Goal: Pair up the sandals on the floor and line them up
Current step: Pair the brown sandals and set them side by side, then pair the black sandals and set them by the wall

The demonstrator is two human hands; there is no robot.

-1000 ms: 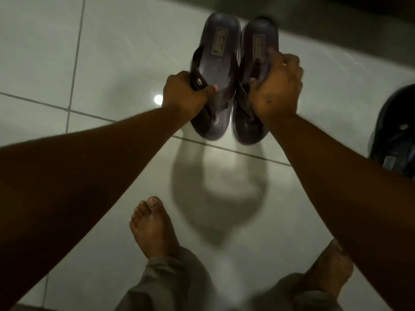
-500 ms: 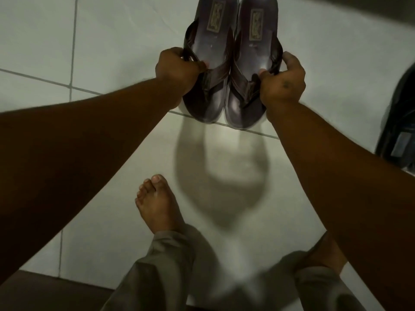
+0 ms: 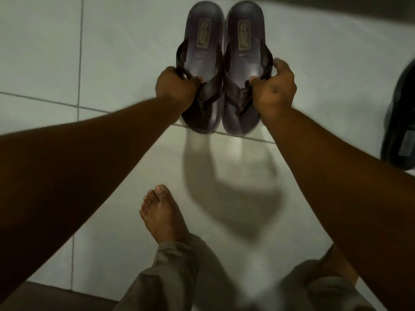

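Two dark brown thong sandals with tan heel labels lie side by side, soles touching along their inner edges, toes toward me. My left hand (image 3: pixel 176 86) grips the outer strap of the left sandal (image 3: pixel 203 55). My right hand (image 3: pixel 275 87) grips the outer strap of the right sandal (image 3: pixel 244 57). Both sandals sit at the far side of a pale tiled floor (image 3: pixel 112 52), their toe ends over a grout line. I cannot tell whether they rest on the floor or hover just above it.
Another dark sandal (image 3: pixel 402 122) lies at the right edge, partly cut off. A dark wall base (image 3: pixel 336 7) runs along the top right. My bare left foot (image 3: pixel 161 214) and trouser legs fill the lower middle; a dark step edges the bottom left.
The two sandals have come together from slightly angled to parallel and touching. My hands slid from over the straps to the outer sides of each sandal.
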